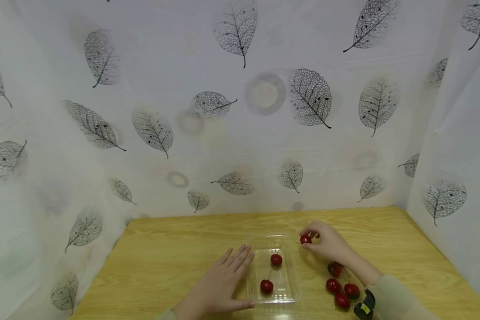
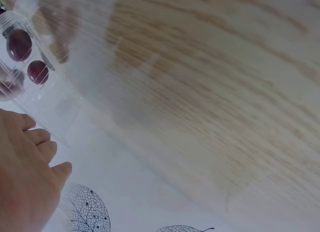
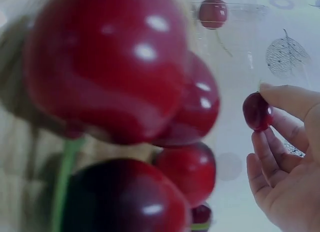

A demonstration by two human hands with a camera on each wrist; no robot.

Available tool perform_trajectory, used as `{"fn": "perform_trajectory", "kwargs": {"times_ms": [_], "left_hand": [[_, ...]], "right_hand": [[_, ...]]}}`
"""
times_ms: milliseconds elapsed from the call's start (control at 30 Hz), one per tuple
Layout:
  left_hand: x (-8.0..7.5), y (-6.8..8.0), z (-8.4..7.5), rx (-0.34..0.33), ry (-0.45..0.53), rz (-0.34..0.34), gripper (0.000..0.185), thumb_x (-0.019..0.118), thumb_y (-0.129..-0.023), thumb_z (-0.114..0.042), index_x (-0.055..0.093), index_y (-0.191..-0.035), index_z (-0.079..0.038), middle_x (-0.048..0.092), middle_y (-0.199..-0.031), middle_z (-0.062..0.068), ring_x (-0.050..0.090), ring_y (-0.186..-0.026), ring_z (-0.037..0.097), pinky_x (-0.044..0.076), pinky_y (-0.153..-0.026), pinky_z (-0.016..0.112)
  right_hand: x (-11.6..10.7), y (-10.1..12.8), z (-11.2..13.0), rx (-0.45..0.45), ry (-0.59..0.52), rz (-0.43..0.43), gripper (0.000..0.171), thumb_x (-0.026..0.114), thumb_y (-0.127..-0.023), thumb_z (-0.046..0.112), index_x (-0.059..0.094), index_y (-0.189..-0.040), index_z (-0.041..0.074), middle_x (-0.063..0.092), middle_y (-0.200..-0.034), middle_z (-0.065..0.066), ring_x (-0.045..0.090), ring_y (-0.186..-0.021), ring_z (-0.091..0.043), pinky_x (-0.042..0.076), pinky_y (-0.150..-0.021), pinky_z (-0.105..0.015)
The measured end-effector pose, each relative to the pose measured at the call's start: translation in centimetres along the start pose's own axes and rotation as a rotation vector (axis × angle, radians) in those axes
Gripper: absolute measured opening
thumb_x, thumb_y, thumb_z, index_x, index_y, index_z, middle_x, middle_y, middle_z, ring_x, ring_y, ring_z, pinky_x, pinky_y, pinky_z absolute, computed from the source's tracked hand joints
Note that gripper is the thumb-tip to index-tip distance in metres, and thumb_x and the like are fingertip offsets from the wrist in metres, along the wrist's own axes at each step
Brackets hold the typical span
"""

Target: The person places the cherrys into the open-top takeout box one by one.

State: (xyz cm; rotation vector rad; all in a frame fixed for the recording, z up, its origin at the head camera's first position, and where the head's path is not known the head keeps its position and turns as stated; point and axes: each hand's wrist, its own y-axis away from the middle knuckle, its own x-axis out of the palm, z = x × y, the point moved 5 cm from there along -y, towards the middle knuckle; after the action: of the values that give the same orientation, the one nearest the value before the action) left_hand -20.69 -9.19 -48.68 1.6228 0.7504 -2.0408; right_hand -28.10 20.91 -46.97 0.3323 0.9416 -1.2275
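While my right hand (image 1: pixel 328 244) pinches a glossy dark-red cherry (image 1: pixel 306 239) between thumb and fingertips (image 3: pixel 280 94), it hovers just past the far right corner of the clear plastic tray (image 1: pixel 290 278). The fruit is round, smooth and shiny. My left hand (image 1: pixel 220 284) lies flat, fingers straight and holding nothing, against the tray's left side. Two more cherries (image 1: pixel 276 260) sit inside the tray, stems up. A cluster of loose cherries (image 1: pixel 340 286) lies on the wooden table (image 1: pixel 164 258) right of the tray, under my wrist.
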Motion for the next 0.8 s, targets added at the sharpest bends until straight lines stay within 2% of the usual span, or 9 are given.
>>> {"fn": "perform_trajectory", "kwargs": {"times_ms": [267, 800], "left_hand": [[0.2, -0.1, 0.0, 0.002, -0.003, 0.002, 0.105, 0.046, -0.096, -0.082, 0.032, -0.166, -0.006, 0.03, -0.175, 0.014, 0.032, -0.162, 0.027, 0.037, -0.129, 0.046], [0.1, -0.2, 0.0, -0.001, 0.027, 0.017, 0.103, 0.044, -0.098, -0.081, 0.029, -0.168, -0.006, 0.025, -0.176, 0.014, 0.03, -0.163, 0.027, 0.035, -0.13, 0.047]], "right_hand": [[-0.7, -0.4, 0.5, -0.007, -0.075, -0.027, 0.026, 0.086, -0.087, 0.016, 0.077, -0.11, 0.007, 0.077, -0.105, -0.003, 0.069, -0.089, -0.01, 0.061, -0.083, -0.027], [2.1, -0.6, 3.8, -0.106, -0.213, 0.067, 0.028, 0.085, -0.089, 0.017, 0.076, -0.112, 0.005, 0.076, -0.103, -0.003, 0.07, -0.091, -0.009, 0.064, -0.087, -0.028]]}}
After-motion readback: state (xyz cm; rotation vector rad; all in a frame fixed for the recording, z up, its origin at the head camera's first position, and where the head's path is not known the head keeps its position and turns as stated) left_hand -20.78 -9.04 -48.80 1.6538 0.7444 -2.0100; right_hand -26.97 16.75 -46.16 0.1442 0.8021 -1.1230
